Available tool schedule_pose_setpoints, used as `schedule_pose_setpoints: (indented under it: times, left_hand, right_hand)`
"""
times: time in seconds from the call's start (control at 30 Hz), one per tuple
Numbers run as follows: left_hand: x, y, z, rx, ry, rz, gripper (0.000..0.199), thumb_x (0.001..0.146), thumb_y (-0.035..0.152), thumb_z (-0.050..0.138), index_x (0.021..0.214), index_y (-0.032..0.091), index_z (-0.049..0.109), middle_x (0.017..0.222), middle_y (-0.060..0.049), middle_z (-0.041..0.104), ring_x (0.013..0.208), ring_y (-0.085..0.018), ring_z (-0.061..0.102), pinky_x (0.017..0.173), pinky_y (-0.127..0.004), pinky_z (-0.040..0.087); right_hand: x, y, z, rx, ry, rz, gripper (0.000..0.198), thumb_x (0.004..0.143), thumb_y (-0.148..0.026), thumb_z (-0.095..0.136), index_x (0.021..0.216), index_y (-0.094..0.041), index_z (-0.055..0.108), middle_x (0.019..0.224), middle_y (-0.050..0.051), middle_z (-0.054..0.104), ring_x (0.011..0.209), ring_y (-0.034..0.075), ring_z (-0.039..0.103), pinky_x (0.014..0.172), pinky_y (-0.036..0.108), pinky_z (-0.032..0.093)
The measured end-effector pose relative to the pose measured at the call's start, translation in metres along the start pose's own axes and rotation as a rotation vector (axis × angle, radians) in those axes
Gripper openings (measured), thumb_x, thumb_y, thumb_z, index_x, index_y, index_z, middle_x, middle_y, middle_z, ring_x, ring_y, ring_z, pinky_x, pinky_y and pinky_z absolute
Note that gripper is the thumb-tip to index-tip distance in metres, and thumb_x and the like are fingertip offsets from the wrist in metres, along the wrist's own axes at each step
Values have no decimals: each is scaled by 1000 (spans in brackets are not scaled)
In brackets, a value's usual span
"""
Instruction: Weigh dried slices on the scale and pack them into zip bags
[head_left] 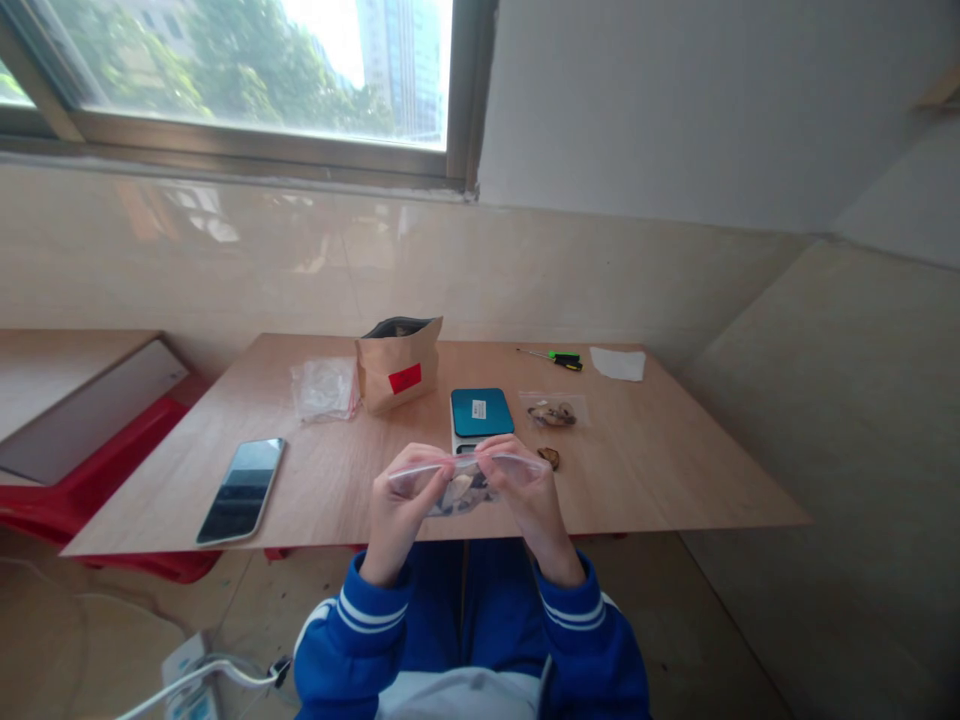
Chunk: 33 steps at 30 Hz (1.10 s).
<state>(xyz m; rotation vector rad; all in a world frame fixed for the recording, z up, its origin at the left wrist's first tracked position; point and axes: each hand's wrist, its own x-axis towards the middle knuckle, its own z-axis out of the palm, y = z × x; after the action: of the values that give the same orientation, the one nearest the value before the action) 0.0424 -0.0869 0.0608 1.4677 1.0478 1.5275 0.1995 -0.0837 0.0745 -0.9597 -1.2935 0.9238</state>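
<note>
Between both hands, over the table's near edge, hangs a clear zip bag [463, 494] with pale and dark dried pieces inside, perhaps mushroom slices. My left hand [405, 505] pinches its top edge left of the middle. On the other side, my right hand [525, 495] pinches the same edge, the thumbs a short way apart. Just beyond the hands is a kitchen scale [482, 412] with a blue-green top, its front partly hidden. A single brown dried piece [550, 458] lies right of my right hand. Behind it rests another filled zip bag [553, 411].
An open brown paper pouch [400, 370] with a red label stands at the back, beside a stack of empty clear bags [325, 390]. A phone [241, 490] lies at the left. Screwdrivers [564, 358] and a white paper [617, 364] lie at the back right.
</note>
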Motion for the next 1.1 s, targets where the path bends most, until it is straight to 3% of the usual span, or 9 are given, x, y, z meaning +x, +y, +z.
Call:
schedule_pose_setpoints:
  times: [0.17,0.4,0.57,0.9,1.1]
  left_hand:
    - [-2,-1,4,16,21,-2,12,82,29,68,81,18,70,80,-3,66,76,-15,63,69,-24,50]
    - [-4,-5,6,21,31,15,10,83,28,67,84,18,67,80,-1,66,73,-13,64,65,-22,50]
    - [-4,-5,7,35,24,45,9,83,27,66,85,18,67,80,-1,66,74,-13,64,66,-22,50]
    - [-2,-7,11,55,58,83,8,83,26,66,85,18,68,82,-2,66,78,-14,65,70,-23,51]
    - [-2,-14,12,94,125,112,7,83,24,66,86,19,67,81,-2,66,78,-14,65,71,-23,52]
  right_hand:
    - [0,2,0,-11,52,-54,12,80,-28,70,70,-21,70,82,4,67,85,18,64,79,29,52]
    - [1,7,0,93,-86,43,12,76,-31,74,82,-20,73,94,5,72,90,19,67,82,30,54]
    - [1,12,4,125,-31,89,11,75,-31,75,78,-20,73,90,5,73,82,17,68,76,28,56]
    - [1,16,12,124,40,-49,3,76,-20,73,72,-20,72,81,3,69,82,16,66,76,27,55]
    - [3,13,17,113,24,19,6,78,-25,71,75,-19,72,83,4,70,82,17,67,76,27,55]
